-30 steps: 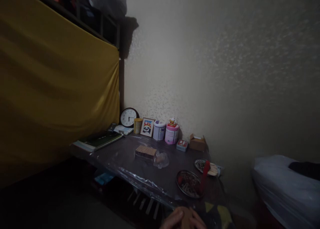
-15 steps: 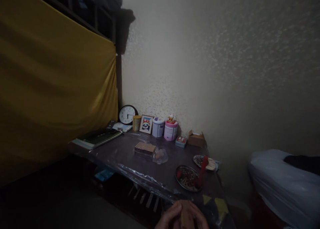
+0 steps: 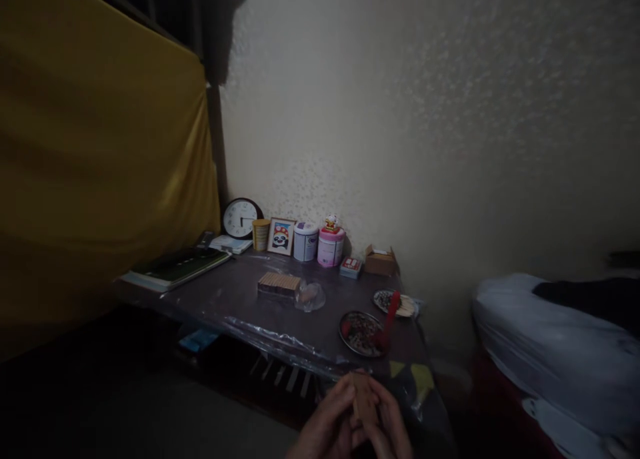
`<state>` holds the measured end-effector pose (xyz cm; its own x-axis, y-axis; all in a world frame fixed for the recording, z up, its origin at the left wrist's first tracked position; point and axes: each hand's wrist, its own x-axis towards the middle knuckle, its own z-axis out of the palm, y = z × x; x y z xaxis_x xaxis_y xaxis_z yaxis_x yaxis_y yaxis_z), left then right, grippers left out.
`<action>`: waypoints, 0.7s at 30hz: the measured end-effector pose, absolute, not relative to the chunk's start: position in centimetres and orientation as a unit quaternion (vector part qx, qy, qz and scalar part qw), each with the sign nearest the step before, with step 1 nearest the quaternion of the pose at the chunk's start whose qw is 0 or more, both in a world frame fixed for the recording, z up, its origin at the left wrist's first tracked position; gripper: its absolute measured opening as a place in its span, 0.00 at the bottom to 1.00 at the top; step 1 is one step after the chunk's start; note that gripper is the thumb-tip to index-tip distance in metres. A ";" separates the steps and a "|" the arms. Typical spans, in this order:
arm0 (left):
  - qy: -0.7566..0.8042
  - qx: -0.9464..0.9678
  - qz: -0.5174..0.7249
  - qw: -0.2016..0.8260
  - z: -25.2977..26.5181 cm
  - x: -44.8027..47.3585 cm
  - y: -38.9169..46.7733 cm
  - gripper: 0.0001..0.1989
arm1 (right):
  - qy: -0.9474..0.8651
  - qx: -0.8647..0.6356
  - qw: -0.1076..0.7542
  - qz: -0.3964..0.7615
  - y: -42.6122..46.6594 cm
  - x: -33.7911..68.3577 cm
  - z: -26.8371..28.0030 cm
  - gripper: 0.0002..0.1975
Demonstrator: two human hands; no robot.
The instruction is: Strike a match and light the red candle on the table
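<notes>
A small brown cardboard box is between both hands near the table's front edge. My left hand grips its left side with the fingers bent. My right hand closes round its right side, the thumb lying against the lower part. Just beyond the hands, a round metal plate holds small dark and pale bits, with a red spoon-like tool resting in it. Farther off sits a neat row of thin brown pieces, and a clear plastic bag touches its right end.
A plastic cover lies over the table. Along the wall stand a clock, a panda picture, two tins and an open carton. A second plate holds pale sticks. Books lie at left.
The view has tilted down and turned right, so the table items appear higher and farther left. Both hands show more fully, still around the small box.
</notes>
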<state>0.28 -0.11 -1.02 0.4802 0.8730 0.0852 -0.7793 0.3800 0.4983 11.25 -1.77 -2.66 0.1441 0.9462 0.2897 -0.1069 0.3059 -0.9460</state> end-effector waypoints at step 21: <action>0.143 0.215 0.425 0.867 -0.9 -0.7 -0.7 0.17 | -0.495 -0.469 0.537 0.497 -1.9 14.5 1.3 0.14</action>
